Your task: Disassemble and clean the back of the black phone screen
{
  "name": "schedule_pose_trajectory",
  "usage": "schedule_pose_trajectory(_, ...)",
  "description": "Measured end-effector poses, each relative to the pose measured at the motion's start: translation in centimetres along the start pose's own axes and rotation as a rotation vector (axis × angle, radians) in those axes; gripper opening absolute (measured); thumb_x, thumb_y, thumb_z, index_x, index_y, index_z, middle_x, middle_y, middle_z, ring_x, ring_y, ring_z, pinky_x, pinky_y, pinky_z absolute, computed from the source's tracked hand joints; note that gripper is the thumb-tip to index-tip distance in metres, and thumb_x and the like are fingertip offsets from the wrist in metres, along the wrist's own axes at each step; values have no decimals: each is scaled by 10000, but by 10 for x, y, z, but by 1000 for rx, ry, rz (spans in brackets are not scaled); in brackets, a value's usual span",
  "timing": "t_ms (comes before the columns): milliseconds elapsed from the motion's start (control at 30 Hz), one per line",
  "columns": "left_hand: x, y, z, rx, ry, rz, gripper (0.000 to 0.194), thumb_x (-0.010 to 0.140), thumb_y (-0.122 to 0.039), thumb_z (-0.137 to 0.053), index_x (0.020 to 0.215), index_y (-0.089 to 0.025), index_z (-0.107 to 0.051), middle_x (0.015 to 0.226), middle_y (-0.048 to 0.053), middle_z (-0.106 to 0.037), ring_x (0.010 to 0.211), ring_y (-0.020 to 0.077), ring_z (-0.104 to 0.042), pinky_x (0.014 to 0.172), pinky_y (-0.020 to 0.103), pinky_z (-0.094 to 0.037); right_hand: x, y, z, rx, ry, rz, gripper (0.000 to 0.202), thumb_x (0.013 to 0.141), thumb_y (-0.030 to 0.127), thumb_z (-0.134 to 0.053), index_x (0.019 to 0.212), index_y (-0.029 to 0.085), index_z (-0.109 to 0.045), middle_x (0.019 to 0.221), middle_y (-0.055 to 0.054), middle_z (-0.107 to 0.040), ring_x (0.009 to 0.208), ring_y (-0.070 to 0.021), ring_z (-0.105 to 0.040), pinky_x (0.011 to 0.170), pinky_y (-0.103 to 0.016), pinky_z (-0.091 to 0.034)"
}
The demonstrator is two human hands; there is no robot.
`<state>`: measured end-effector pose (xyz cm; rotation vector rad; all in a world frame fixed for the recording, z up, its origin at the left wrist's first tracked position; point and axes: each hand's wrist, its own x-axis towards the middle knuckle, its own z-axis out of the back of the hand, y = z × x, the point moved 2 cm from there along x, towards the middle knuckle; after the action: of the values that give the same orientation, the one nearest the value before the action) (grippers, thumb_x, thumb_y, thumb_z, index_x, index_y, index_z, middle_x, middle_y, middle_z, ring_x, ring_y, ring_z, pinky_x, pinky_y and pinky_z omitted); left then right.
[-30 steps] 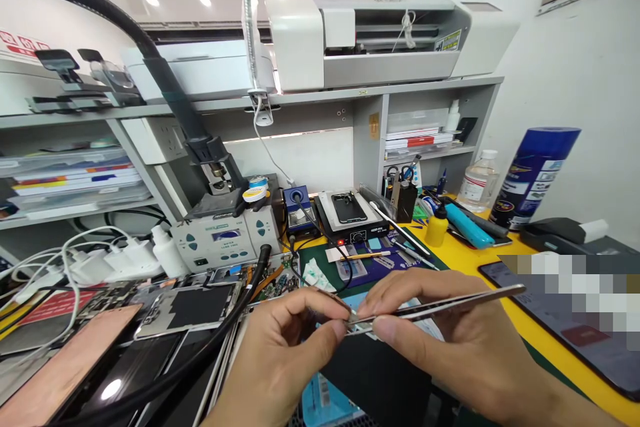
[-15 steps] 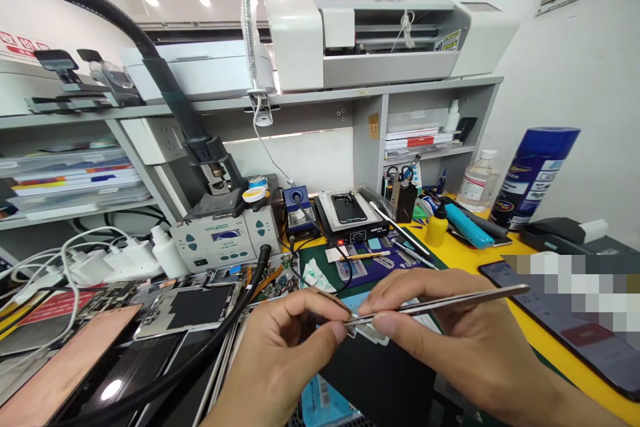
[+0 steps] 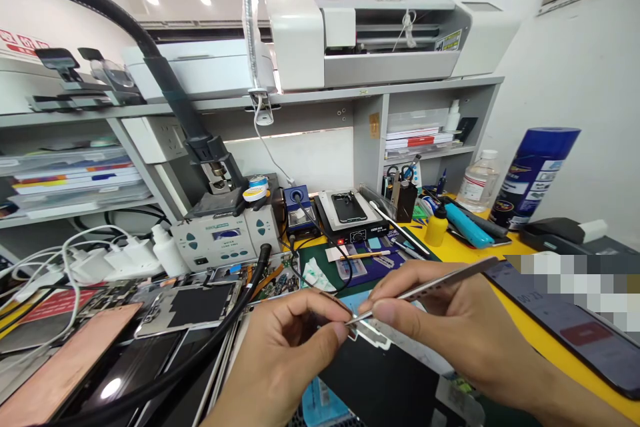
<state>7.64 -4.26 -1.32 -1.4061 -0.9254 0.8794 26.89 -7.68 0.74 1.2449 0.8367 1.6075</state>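
Metal tweezers (image 3: 450, 278) lie slanted in my right hand (image 3: 450, 320), whose thumb and fingers are closed on them. Their tip meets the fingertips of my left hand (image 3: 295, 340). That hand is closed in a pinch; what sits between its thumb and index finger is mostly hidden. A thin piece with a white, stepped outline (image 3: 375, 335) shows just below the fingertips. Under both hands is a flat black panel (image 3: 385, 380) with a greyish right end, and I cannot tell whether my left hand grips it. A light blue item (image 3: 325, 407) shows beneath the panel.
On the left lie phone panels (image 3: 75, 367) and a black hose (image 3: 220, 340). Behind stand a grey rework station (image 3: 225, 240) and a heating plate (image 3: 350, 210) with a phone part on it. A large phone (image 3: 565, 327), a yellow bottle (image 3: 437, 227) and a blue spray can (image 3: 535, 173) are right.
The rear end of the tweezers has swung left and up, so they slant more steeply. My right hand has shifted slightly, and more of the black panel shows. My left hand stays nearly in place.
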Motion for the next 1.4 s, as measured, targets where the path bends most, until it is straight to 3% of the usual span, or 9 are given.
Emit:
schedule_pose_trajectory(267,2,1,1,93,8,28,159,771,-335,-742,749,-177,-736,727,32,-675,682,152,-514,616,268,-335,8,-15,3,314,66,-189,206,830,384,-770,801,184,-731,744,-26,-744,727,-175,-689,672,-267,-525)
schedule_pose_trajectory(467,1,0,1,31,8,15,143,762,-328,-767,747,-187,-758,717,18,-677,687,140,-512,633,257,-356,5,-7,6,121,39,-100,121,817,353,-792,841,236,-770,781,9,-745,741,-138,-657,662,-216,-493)
schedule_pose_trajectory(800,-1,-4,-1,-6,-11,-1,143,744,-330,-783,729,-189,-765,731,24,-697,669,135,-520,595,250,-354,2,-2,5,45,31,-43,66,836,335,-773,846,269,-774,780,27,-757,742,-139,-688,662,-205,-516)
schedule_pose_trajectory(1067,-2,-7,-3,-15,-16,35,142,727,-320,-782,711,-181,-760,691,15,-697,650,128,-528,600,243,-352,1,0,4,-37,36,19,63,853,338,-744,850,289,-783,830,-9,-782,779,-208,-715,703,-296,-563)
schedule_pose_trajectory(1400,0,-1,0,26,-22,42,186,738,-368,-776,730,-184,-758,682,18,-669,667,138,-512,622,251,-342,1,0,0,2,14,-38,114,849,356,-751,821,248,-772,779,7,-763,733,-153,-701,662,-219,-539)
